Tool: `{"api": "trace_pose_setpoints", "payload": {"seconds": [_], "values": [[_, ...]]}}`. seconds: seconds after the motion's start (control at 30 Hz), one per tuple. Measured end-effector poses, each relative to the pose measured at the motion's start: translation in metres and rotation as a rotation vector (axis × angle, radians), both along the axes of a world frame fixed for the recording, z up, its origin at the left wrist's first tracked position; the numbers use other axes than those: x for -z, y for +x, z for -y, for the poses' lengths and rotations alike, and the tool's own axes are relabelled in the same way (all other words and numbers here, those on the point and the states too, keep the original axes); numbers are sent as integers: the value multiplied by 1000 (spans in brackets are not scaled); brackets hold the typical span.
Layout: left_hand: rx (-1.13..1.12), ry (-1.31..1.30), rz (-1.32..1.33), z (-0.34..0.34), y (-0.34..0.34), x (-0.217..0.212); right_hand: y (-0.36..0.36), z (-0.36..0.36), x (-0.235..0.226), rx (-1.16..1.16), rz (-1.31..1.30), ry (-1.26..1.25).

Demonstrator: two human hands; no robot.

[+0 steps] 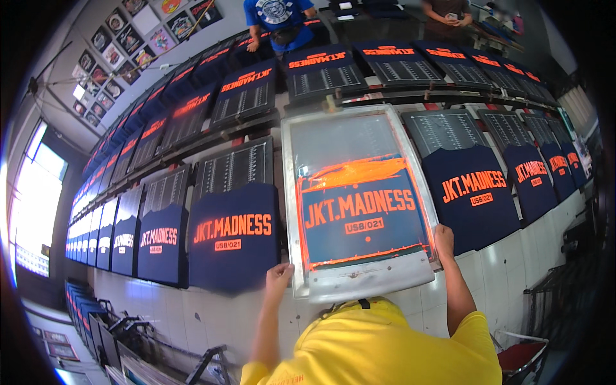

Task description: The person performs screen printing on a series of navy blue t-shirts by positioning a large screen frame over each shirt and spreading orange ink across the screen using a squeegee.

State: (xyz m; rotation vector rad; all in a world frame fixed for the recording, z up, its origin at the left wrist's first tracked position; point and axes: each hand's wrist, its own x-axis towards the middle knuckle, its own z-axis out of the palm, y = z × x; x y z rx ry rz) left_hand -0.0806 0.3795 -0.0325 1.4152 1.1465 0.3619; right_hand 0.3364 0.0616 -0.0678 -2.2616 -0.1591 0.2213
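Both my hands grip a screen-printing frame (394, 131) by its near sides. My left hand (280, 276) is closed on the left edge close to the near corner. On the right edge, a little farther up, my right hand (443, 240) has its fingers closed too. Orange ink (353, 173) lies thick across the middle of the mesh and lines the stencil's borders. Orange lettering shows in the dark stencil area. Across the near end of the frame rests a wide pale squeegee (372, 279), touched by neither hand.
Navy shirts (234, 256) with orange prints lie on boards left and right (478, 221). More boards with shirts (327, 61) form the far row. Beyond them stand a person in blue (282, 19) and another in brown (443, 19). Metal racks (212, 359) stand lower left.
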Motion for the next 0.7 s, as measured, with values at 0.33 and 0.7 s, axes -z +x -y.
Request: {"api": "trace_pose_setpoints", "payload": {"seconds": [0.33,0.7], "values": [[-44,215,-7,3,-8,-14,-8,7,-21,-13,55,70],[-212,358,30,-92,-134,-42,-171,-107,-68,-28,104,214]]}}
